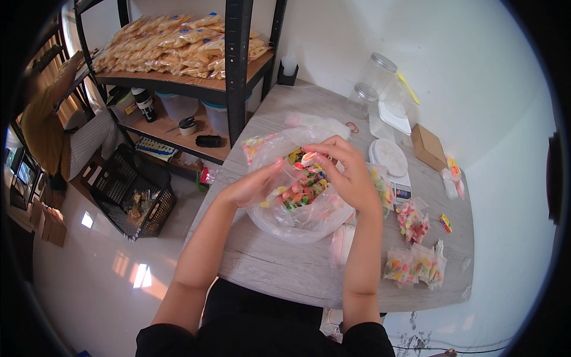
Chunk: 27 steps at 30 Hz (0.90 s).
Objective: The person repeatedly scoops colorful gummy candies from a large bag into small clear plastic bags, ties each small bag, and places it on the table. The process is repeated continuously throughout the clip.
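A big clear plastic bag stands on the table in front of me, its mouth wide, full of colourful wrapped candies. Over its left side my left hand curls around a small clear plastic bag, which partly blends with the larger one. My right hand is above the right side of the opening, its thumb and fingertips pinching an orange-and-white wrapped candy. Filled candy packets lie right of my right forearm, with more packets nearer the table's front edge.
A white kitchen scale with round lids stands to the right, near a brown box and clear jars. At left, a black shelf holds bagged snacks. A black crate and another person are beyond.
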Tool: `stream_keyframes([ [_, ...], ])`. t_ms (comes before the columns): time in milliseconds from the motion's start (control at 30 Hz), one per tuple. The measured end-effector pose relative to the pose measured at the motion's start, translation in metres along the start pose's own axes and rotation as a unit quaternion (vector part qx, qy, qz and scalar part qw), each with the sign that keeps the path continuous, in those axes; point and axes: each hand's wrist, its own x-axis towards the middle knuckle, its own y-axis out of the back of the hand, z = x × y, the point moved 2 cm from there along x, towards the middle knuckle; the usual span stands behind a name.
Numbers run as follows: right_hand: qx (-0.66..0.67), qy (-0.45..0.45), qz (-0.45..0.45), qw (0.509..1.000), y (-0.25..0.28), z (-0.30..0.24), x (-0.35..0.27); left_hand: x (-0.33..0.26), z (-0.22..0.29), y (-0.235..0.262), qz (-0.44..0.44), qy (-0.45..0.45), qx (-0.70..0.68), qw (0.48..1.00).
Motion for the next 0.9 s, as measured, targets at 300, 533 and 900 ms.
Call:
stream_keyframes([
  [300,0.135,-0.091,-0.02,0.987,-0.009,-0.008,-0.002,0.001,-0.004,0.001,-0.034,0.002,-0.008,0.999],
  [533,0.182,-0.047,-0.033,0.982,-0.037,0.004,0.005,-0.001,-0.006,0.001,-0.035,-0.025,-0.103,0.994],
  [900,-0.268,-0.02,0.054,0.962,-0.038,0.061,0.004,-0.001,0.003,0.01,-0.056,-0.104,-0.161,0.98],
])
